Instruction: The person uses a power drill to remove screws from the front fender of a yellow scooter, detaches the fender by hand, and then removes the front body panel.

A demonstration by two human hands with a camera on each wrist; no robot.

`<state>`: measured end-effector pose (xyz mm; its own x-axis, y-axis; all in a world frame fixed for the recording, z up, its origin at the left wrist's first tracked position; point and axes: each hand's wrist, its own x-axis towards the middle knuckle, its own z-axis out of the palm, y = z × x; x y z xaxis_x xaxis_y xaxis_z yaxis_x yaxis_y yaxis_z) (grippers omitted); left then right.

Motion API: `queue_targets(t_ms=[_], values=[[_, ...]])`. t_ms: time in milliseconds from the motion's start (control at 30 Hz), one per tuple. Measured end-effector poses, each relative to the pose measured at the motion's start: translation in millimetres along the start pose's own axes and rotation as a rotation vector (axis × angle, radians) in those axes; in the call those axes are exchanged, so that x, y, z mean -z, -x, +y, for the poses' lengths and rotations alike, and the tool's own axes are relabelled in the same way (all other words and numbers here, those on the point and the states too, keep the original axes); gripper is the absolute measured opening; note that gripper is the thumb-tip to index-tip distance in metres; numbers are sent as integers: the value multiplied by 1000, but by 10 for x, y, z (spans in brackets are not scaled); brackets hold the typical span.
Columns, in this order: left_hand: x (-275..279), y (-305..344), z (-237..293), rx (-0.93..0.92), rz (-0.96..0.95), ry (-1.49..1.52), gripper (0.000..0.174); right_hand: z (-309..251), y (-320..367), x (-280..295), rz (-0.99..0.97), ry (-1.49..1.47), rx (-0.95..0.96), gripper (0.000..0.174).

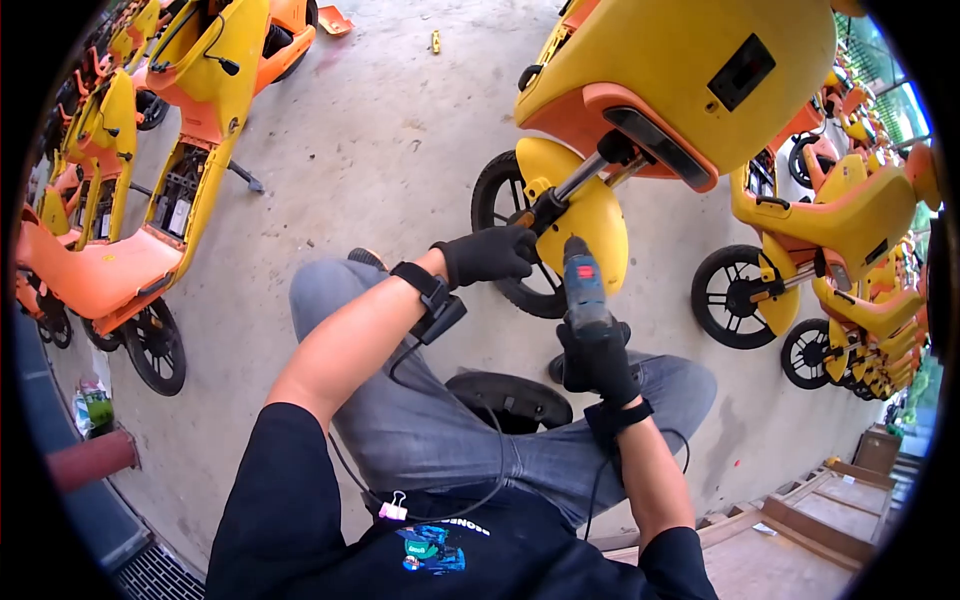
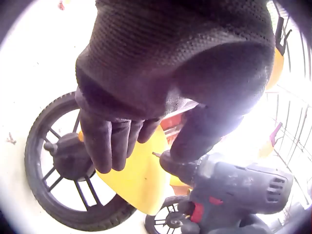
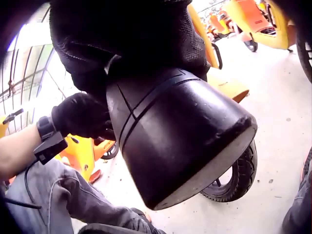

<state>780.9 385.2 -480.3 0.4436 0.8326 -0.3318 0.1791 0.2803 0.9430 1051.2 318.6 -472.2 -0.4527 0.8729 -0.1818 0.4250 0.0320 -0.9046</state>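
A black-gloved left hand [image 1: 488, 257] is beside the lower fork [image 1: 547, 212] of a yellow scooter, in front of its wheel [image 1: 487, 195]. In the left wrist view its fingers [image 2: 100, 141] hang loosely over the yellow front fender [image 2: 141, 178], with the thumb apart; nothing shows between them. The gloved right hand [image 1: 597, 362] grips a blue-grey cordless drill [image 1: 583, 285] by its handle. Its nose points at the fender in the head view, and a thin bit [image 2: 156, 154] shows close to the left thumb. The drill's dark base [image 3: 185, 131] fills the right wrist view.
The person sits on the concrete floor with legs bent around a dark round seat [image 1: 510, 400]. Yellow and orange scooters [image 1: 205, 130] line both sides. A small yellow piece [image 1: 435, 42] lies on the floor ahead. Wooden boards [image 1: 820, 520] lie at the lower right.
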Motion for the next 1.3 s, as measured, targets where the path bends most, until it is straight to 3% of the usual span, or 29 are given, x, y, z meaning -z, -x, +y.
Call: queue_targets(t_ms=[33, 100, 133, 200, 267, 300, 333, 400, 433, 467, 533, 567, 667, 733, 767, 800, 833, 867, 933, 1000, 1067, 1100, 1167, 1300], values=[[35, 29, 32, -5, -2, 6, 56, -438, -66, -29, 97, -59, -91, 38], [18, 109, 112, -29, -238, -297, 60, -513, -154, -139, 100, -64, -108, 40], [-40, 96, 33, 145, -342, -349, 68, -520, -185, -186, 96, -75, -122, 43], [-176, 291, 50, 8, -406, 4, 74, -437, -264, -332, 66, -78, -35, 56], [-177, 412, 136, -36, -389, 151, 81, -406, -357, -553, 130, -361, -4, 62], [-170, 501, 223, -76, -275, 204, 83, -383, -401, -629, 122, -461, -38, 66], [-180, 520, 124, -69, -291, 203, 83, -337, -416, -739, 151, -488, 5, 64], [-209, 558, -84, -46, -143, 271, 81, -304, -477, -918, 204, -298, 55, 62], [-208, 598, -128, -34, -110, 306, 75, -378, -476, -979, 193, -383, 26, 62], [-215, 627, -138, -29, -120, 308, 75, -596, -450, -967, 211, -188, 54, 61], [-204, 660, -161, 41, 39, 497, 63, -670, -448, -1080, 211, -216, -42, 63], [-196, 662, -226, -21, 88, 459, 49, -644, -442, -1112, 210, -216, -47, 63], [-174, 606, -439, 47, 186, 520, 41, -505, -444, -1195, 202, -195, -27, 73], [-170, 598, -492, 45, 214, 544, 35, -376, -438, -1080, 74, -118, 8, 83], [-124, 601, -426, 55, 212, 533, 33, -283, -468, -1012, -37, -403, -51, 83], [-79, 582, -384, 62, 214, 517, 32, -413, -541, -796, -166, -273, -122, 65], [-92, 530, -401, -78, 284, 505, 30, -316, -617, -616, -218, -291, -220, 59], [-62, 537, -385, -77, 289, 505, 30, -213, -686, -481, -267, -309, -320, 54], [-45, 554, -337, -88, 307, 427, 33, -115, -812, -377, -116, -798, -623, 48], [-64, 571, -378, -87, 287, 417, 33, -117, -923, -377, -142, -908, -651, 43], [-90, 591, -421, -114, 297, 165, 39, -193, -1006, -440, -126, -1155, -755, 44], [-114, 601, -451, -109, 300, 165, 39, -219, -1009, -495, -130, -1157, -759, 44], [-163, 629, -489, -227, 368, 0, 49, -243, -1017, -582, -96, -1155, -501, 44], [-152, 599, -451, -319, 395, -285, 60, -115, -1072, -574, -116, -1205, -500, 43]])
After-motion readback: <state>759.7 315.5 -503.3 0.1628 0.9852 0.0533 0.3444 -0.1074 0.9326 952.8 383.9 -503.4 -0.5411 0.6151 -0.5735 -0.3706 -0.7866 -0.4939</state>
